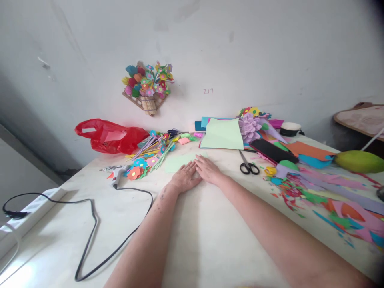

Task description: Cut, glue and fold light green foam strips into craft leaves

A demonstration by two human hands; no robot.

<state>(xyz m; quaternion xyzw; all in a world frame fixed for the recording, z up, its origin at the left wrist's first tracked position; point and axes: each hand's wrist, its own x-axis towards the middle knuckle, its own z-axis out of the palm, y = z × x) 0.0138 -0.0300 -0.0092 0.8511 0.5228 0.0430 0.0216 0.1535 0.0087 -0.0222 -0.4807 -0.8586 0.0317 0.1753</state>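
Observation:
Both hands lie side by side near the middle of the table, over the near edge of a pale green sheet point(177, 163). My left hand point(186, 177) is flat, palm down, with its fingers stretched forward on the sheet. Beside it, my right hand point(207, 169) also rests flat, its fingertips touching or nearly touching the left hand's fingers. Black-handled scissors point(249, 167) lie to the right of my right hand. Paper flowers point(136, 173) and a glue gun point(117, 176) are on the left.
A red plastic bag point(112, 138) stands at the back left. Behind the hands is a stack topped by a light green sheet point(223, 134). Coloured scraps point(345, 208) cover the right side. The black cord point(93, 216) loops across the left, near a power strip point(39, 208).

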